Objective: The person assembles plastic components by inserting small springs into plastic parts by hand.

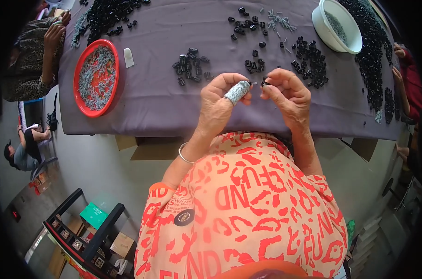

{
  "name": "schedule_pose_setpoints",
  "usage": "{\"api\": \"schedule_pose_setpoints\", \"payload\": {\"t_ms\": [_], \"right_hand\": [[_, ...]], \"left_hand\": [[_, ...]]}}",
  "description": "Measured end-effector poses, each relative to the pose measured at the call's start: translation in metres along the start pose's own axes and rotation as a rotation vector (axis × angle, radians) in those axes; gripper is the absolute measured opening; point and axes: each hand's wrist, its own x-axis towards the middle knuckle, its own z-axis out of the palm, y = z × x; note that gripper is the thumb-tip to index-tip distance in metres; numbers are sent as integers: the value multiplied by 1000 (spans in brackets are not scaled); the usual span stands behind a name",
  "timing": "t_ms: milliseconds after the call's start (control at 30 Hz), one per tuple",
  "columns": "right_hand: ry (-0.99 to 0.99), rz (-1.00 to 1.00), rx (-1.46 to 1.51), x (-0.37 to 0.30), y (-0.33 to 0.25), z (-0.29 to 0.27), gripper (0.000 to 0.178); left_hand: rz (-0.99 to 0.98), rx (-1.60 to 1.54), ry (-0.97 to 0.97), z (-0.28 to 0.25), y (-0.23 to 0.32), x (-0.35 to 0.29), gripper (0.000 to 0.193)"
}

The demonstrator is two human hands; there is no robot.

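Observation:
Above the table's near edge, my left hand (224, 93) pinches a small grey pin (253, 83), whose ridged tip points right. A speckled grey wrap (237, 92) covers its thumb. Close by on the right, the thumb and fingertips of my right hand (287, 93) are closed on a small black plastic part (265, 83). A short gap shows between pin and part; the fingers hide much of both. Beyond my left hand lies a loose group of black parts (187, 65), and a denser pile (309, 63) sits past my right hand.
A red tray (76, 83) of grey pins stands at left beside a white tab (128, 57). At far right are a white bowl (319, 23) of grey pieces and a long black heap (371, 60). Co-workers' hands (54, 37) are at the table's sides.

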Motion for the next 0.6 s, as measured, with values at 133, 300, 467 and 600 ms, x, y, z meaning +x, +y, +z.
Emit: {"api": "schedule_pose_setpoints", "payload": {"t_ms": [133, 300, 467, 600], "right_hand": [[1, -126, -102, -4, -4, 0, 20], [-22, -163, -103, -6, -3, -1, 20], [-72, -279, -251, -6, 0, -3, 20], [-11, -229, -290, -9, 4, 2, 19]], "left_hand": [[3, 59, -26, 2, 1, -1, 16], [8, 75, -18, 8, 0, -2, 14], [13, 143, -19, 11, 1, -2, 14], [17, 163, -34, 12, 0, -2, 14]]}}
